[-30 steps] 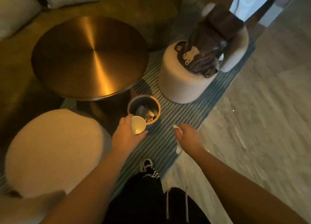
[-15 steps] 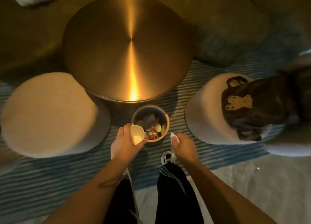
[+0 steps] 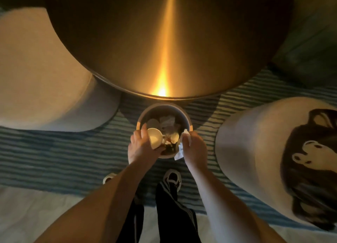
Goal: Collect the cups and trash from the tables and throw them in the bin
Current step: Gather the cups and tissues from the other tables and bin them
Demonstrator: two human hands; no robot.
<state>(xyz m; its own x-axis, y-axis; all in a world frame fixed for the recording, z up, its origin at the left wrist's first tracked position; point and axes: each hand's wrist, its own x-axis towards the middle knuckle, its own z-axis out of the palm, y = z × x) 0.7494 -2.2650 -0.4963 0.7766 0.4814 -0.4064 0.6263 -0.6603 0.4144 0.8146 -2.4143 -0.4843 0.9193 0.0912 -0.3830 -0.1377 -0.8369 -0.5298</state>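
A small round bin (image 3: 187,119) stands on the striped rug just in front of the brass table. Inside it lie cups and crumpled paper. My left hand (image 3: 141,149) holds a white paper cup (image 3: 155,138) tilted on its side over the bin's near left rim, its mouth facing me. My right hand (image 3: 194,148) grips a crumpled white napkin (image 3: 179,151) at the bin's near right rim; part of the napkin hangs below my fingers.
A large round brass table (image 3: 164,42) fills the top of the view. A pale round pouf (image 3: 45,78) sits at the left. Another pouf (image 3: 255,142) at the right carries a dark bag with a bear print (image 3: 310,160). My feet stand just behind the bin.
I have closed in on the bin. Both hands moved forward: the cup is now over the bin's rim, and the hand with the napkin has reached the rim's right side.
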